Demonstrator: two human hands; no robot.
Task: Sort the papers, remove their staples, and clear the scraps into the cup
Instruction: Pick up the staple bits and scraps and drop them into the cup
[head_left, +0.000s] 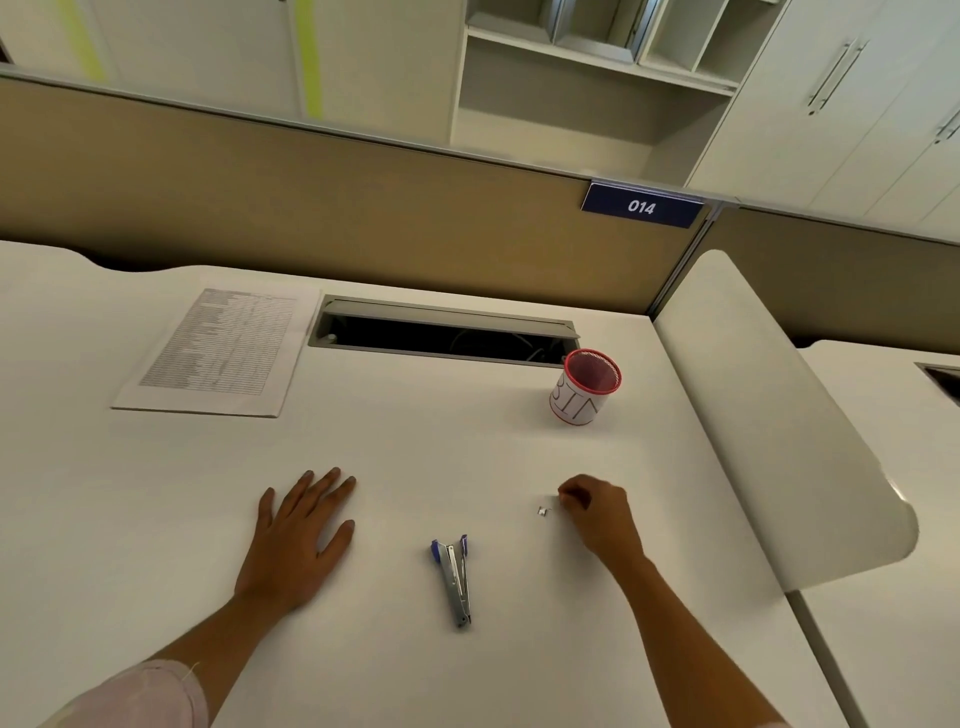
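Desk (467, 457): plain white. Papers (218, 348): white, with dense grey rows of tabular print. Cup (587, 387): red mesh, white wrap, thin black lettering. Stapler (453, 577): silver metal, blue ends. Scraps (543, 512): pale, silvery. Sign (641, 207): dark blue, white "014". Partition (311, 208): tan. Sleeve (145, 696): pale pink. Cabinet doors (208, 52): off-white, yellow-green stripes.
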